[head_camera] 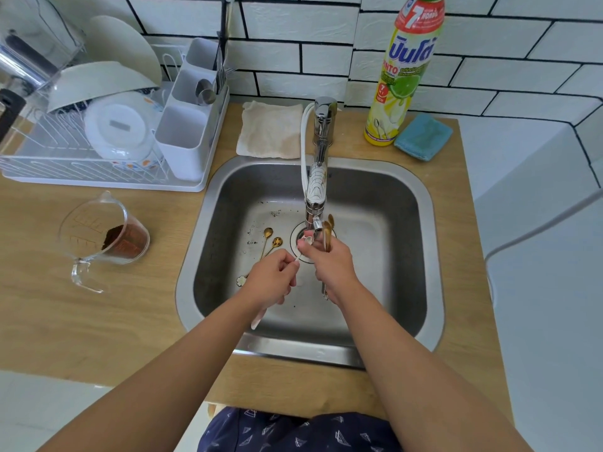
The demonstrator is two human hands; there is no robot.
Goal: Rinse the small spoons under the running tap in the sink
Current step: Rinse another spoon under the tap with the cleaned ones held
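Head view, straight down over a stainless sink set in a wooden table. Using the tap as the anchor for everything.

Both hands right under the tap spout, over the drain. Left hand pinching the handle of a small white spoon, grip curled tight around it, bowl end up by the spout. Right hand with grip closed round a bunch of gold spoons, bowls poking up just beside the spout, thumb touching the white spoon's bowl. Can't really make out the water stream itself.

Just left of the tap spout, on the sink floor: two more gold teaspoons lying side by side, one with a little white flower handle end near the left wrist. Dark specks scattered on the sink floor around them.

Behind the tap: beige dishcloth on the table. Right of the tap: dish soap bottle upright, blue sponge just beside it. Far left of the tap: white dish rack with bowls and a cutlery caddy. Nearer, left of the sink: glass measuring jug on its side with brown powder inside.
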